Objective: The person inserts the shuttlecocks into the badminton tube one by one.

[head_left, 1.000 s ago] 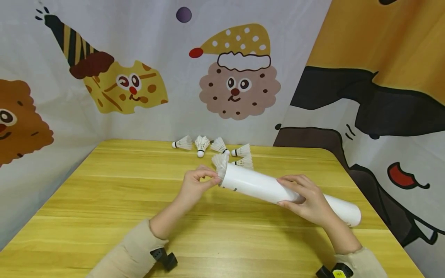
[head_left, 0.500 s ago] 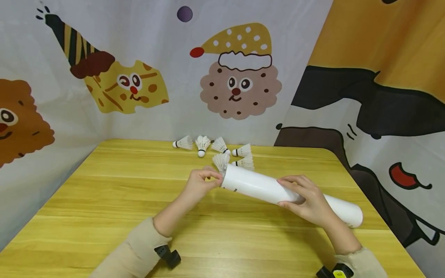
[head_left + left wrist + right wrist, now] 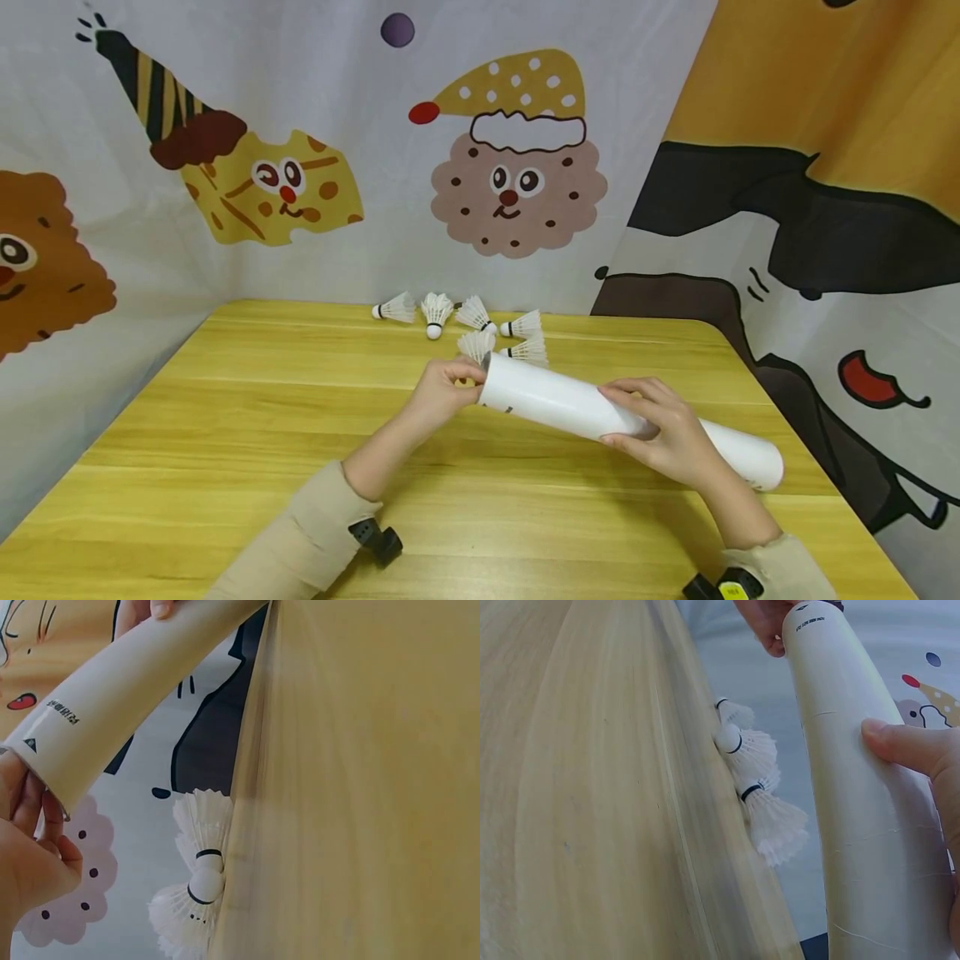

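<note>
A long white shuttlecock tube (image 3: 551, 402) slants above the table, its mouth up and to the left. My right hand (image 3: 670, 429) grips it around the middle, thumb and fingers on opposite sides. At the mouth is my left hand (image 3: 442, 392). In the left wrist view, fingers of the left hand (image 3: 34, 859) reach into the tube's opening (image 3: 56, 796), and their tips are hidden inside. Whatever they touch there is out of sight. Just behind the mouth, a white feather shuttlecock (image 3: 475, 342) lies on the table, partly covered by the tube.
Several more shuttlecocks lie near the back edge of the wooden table (image 3: 300, 400), among them one at the left (image 3: 396, 307) and one at the right (image 3: 528, 350). A printed cloth (image 3: 300, 275) hangs behind the table.
White feathers that stuck out of the tube's mouth have gone inside. My left hand has moved slightly right, its fingers now at and within the opening. My right hand keeps its grip.
</note>
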